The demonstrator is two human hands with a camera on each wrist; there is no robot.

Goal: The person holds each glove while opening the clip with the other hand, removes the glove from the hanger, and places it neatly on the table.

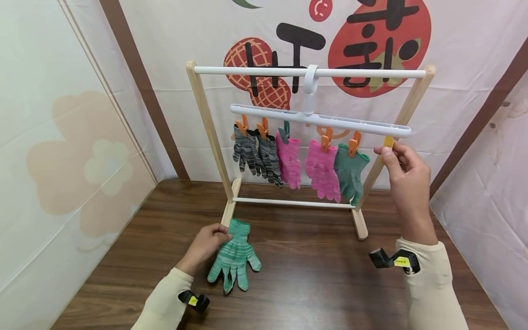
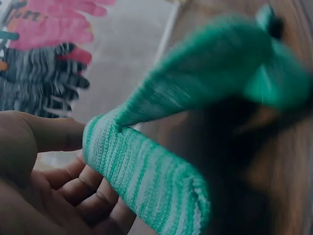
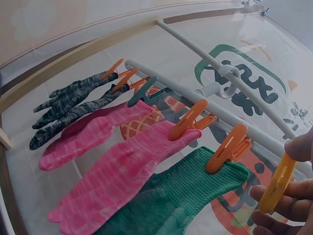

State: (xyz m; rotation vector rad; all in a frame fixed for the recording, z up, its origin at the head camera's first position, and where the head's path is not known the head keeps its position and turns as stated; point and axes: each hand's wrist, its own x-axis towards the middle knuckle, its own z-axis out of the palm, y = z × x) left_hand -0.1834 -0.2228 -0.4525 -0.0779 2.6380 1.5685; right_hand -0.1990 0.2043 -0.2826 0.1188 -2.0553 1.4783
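Near the rack's left foot my left hand [image 1: 206, 245] pinches a green striped glove [image 1: 236, 256] by its cuff; the fingers of the glove hang down over the table. In the left wrist view the glove [image 2: 146, 171] looks folded and partly blurred. My right hand [image 1: 408, 176] pinches a yellow clothespin [image 3: 278, 183] below the right end of the white hanger [image 1: 359, 124]. Just left of that hand hangs another green glove [image 1: 350, 172] from an orange clip [image 1: 354, 144]. Two pink gloves [image 1: 323, 169] and two black-grey gloves [image 1: 246, 149] hang farther left.
The hanger hooks over the top bar [image 1: 255, 71] of a wooden rack [image 1: 210, 133]. A low white bar [image 1: 288, 202] joins its feet. The rack stands on a brown wooden table [image 1: 305, 266], with a printed cloth backdrop [image 1: 165, 41] behind.
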